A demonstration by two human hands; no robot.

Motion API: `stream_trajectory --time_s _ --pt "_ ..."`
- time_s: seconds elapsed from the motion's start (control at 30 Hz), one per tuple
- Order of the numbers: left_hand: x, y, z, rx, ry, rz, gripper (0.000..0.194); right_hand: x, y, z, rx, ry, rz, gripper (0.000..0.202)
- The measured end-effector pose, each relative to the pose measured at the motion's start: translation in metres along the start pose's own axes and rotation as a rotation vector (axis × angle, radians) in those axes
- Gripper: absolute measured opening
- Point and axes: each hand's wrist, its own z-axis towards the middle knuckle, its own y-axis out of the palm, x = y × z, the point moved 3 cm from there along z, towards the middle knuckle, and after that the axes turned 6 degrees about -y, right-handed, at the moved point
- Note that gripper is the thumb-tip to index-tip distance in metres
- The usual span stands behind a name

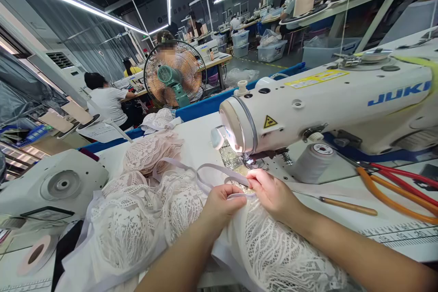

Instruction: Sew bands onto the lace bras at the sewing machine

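Observation:
Just in front of the needle area of a white sewing machine (308,96), both hands are close together. My left hand (222,203) pinches a pale lilac strap (219,169) near the edge of a white lace garment (273,246). Fingers pressed together, my right hand (270,189) holds the same strap beside the machine's lit foot. The strap loops away to the left over more lace cups (130,223). What lies under the fingertips is partly hidden.
Beige lace pieces (150,150) are piled at the left. On the right lie a wooden-handled tool (349,205), orange-handled scissors (386,194) and a thread cone (315,162). A tape roll (37,253) sits lower left. Beyond the table stand a fan (174,73) and seated people.

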Motion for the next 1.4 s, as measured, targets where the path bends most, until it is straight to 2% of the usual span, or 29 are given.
stream_trajectory --time_s 0.17,0.27,0.37,0.47,0.57,0.67,0.73,0.8,0.9,0.97,1.1,1.23,1.4 --pt "-0.003 -0.002 0.002 -0.125 -0.097 -0.1 0.024 0.0 0.001 0.001 -0.033 0.081 0.0 0.014" --pt "-0.004 -0.003 0.002 -0.121 -0.108 -0.107 0.025 0.0 0.0 0.001 -0.037 0.095 0.008 0.014" --pt "-0.002 -0.003 0.002 -0.076 -0.067 -0.046 0.017 -0.001 -0.001 0.0 -0.053 0.094 0.047 0.013" --pt "0.002 -0.004 -0.002 0.008 0.053 0.119 0.007 -0.003 -0.006 0.001 -0.091 0.093 0.115 0.011" --pt "0.007 -0.006 -0.008 0.075 0.234 0.305 0.003 -0.007 -0.013 0.002 -0.128 0.131 0.244 0.012" --pt "0.013 -0.006 -0.015 0.045 0.435 0.425 0.006 -0.012 -0.02 0.001 -0.182 0.158 0.366 0.014" --pt "0.019 -0.005 -0.02 -0.027 0.487 0.477 0.008 -0.014 -0.023 -0.001 -0.223 0.167 0.43 0.015" --pt "0.026 -0.004 -0.024 -0.087 0.419 0.521 0.009 -0.015 -0.025 -0.003 -0.252 0.178 0.508 0.016" --pt "0.037 -0.002 -0.029 -0.146 0.241 0.566 0.007 -0.014 -0.028 -0.004 -0.265 0.194 0.607 0.016" --pt "0.041 0.001 -0.031 -0.18 0.138 0.57 0.012 -0.012 -0.028 -0.003 -0.263 0.2 0.639 0.015" --pt "0.042 0.008 -0.034 -0.127 -0.016 0.528 0.009 -0.013 -0.031 -0.003 -0.295 0.177 0.638 0.015" --pt "0.047 0.018 -0.047 -0.093 0.04 0.477 0.009 -0.03 -0.045 -0.009 -0.288 0.165 0.703 0.016" --pt "0.067 0.038 -0.073 -0.168 0.175 0.577 0.018 -0.073 -0.076 -0.025 -0.228 0.191 0.82 0.014"
